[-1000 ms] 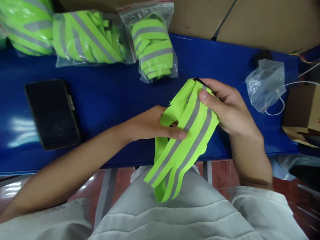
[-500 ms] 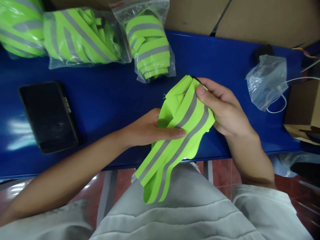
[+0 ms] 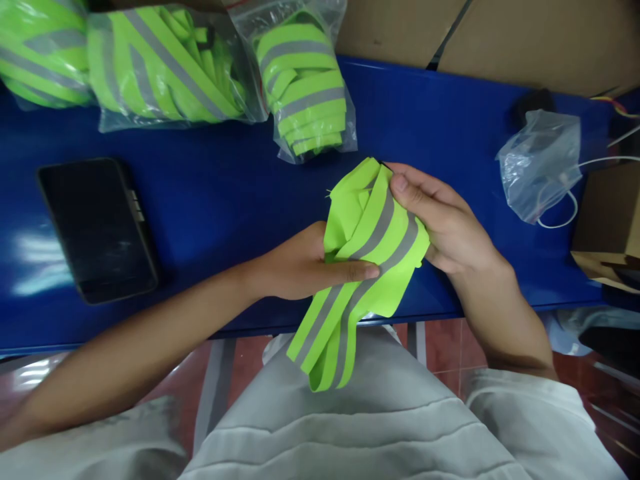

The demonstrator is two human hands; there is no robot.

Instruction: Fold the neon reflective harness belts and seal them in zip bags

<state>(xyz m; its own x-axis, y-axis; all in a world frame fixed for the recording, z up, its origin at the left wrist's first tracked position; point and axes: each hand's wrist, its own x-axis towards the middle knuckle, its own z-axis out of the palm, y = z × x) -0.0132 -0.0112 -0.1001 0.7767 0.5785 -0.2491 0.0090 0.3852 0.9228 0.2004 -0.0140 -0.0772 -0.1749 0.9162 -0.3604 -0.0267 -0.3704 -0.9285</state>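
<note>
A neon-green strap with grey reflective stripes (image 3: 367, 257) is gathered between both my hands over the near edge of the blue table (image 3: 220, 193). My left hand (image 3: 305, 267) grips its lower folds, thumb laid across the stripes. My right hand (image 3: 440, 220) pinches the upper end, thumb on top. The strap's loose tail hangs down over my lap.
Three clear bags of the same green reflective straps (image 3: 305, 83) (image 3: 165, 67) (image 3: 37, 60) lie along the table's far side. A black phone (image 3: 97, 227) rests at the left. A crumpled clear bag with a white cord (image 3: 543, 163) and a cardboard box (image 3: 607, 220) sit at the right.
The hanging tail has been drawn up and is shorter. The folds between my hands are bunched tighter. Both hands stay in nearly the same spot.
</note>
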